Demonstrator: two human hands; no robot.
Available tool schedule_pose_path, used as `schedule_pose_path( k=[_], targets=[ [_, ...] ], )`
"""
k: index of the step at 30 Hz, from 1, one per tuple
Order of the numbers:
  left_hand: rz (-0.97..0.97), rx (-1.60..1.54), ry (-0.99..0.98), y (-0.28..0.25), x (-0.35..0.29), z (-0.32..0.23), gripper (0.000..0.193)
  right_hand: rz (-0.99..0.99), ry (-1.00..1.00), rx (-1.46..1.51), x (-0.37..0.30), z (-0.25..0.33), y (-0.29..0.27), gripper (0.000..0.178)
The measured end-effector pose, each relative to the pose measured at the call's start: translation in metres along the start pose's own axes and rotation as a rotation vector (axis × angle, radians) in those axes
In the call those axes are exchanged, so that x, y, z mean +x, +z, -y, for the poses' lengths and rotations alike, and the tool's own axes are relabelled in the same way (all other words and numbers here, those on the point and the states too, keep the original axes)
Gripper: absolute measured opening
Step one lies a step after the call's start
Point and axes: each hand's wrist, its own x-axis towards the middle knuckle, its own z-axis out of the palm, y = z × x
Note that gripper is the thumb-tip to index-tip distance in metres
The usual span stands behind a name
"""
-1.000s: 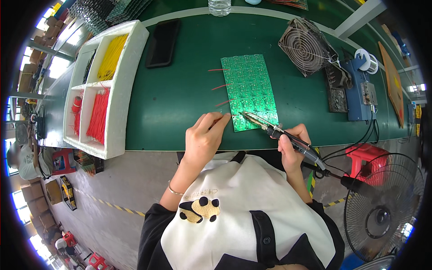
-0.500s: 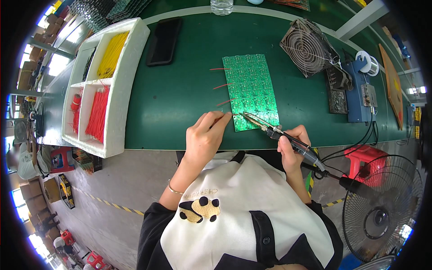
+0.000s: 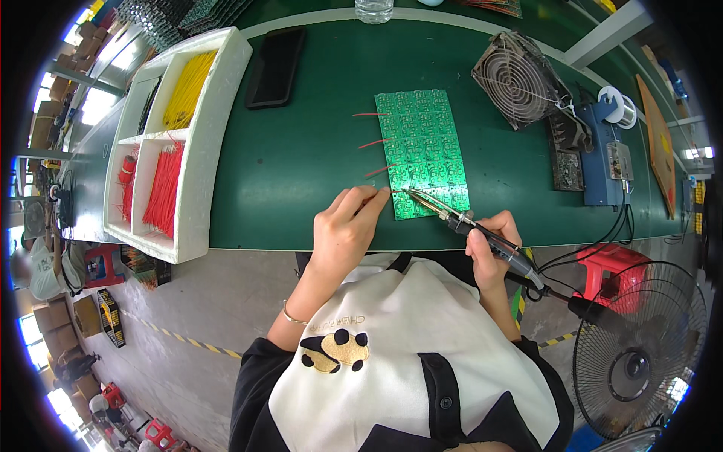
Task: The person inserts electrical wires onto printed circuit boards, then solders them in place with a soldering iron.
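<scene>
A green circuit board panel point(image 3: 422, 151) lies flat on the green bench, with three short red wires point(image 3: 375, 142) sticking out of its left edge. My left hand point(image 3: 345, 230) pinches a thin wire at the board's lower left corner. My right hand point(image 3: 491, 245) holds a soldering iron point(image 3: 467, 224) like a pen; its tip touches the board's bottom edge, right beside my left fingertips.
A white foam tray point(image 3: 197, 162) at the left holds yellow wires point(image 3: 185, 89) and red wires point(image 3: 163, 190). A black phone point(image 3: 275, 67) lies behind. A small metal fan point(image 3: 516, 89), a blue soldering station point(image 3: 602, 162) and a solder spool point(image 3: 620, 105) stand right. A floor fan point(image 3: 640, 350) stands off the bench.
</scene>
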Motion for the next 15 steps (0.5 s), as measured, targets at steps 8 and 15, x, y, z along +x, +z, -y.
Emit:
schedule_pose_path(
  k=[8,15],
  targets=[
    [-0.004,0.019,0.036,0.002,-0.0023,0.0037,0.029,0.055,-0.067,-0.017,0.0011,-0.0021,-0.0002,0.015],
    [-0.007,0.032,0.053,0.0021,-0.0019,0.0029,0.028,0.095,-0.145,-0.004,0.0043,-0.0021,-0.0002,0.015]
  ],
)
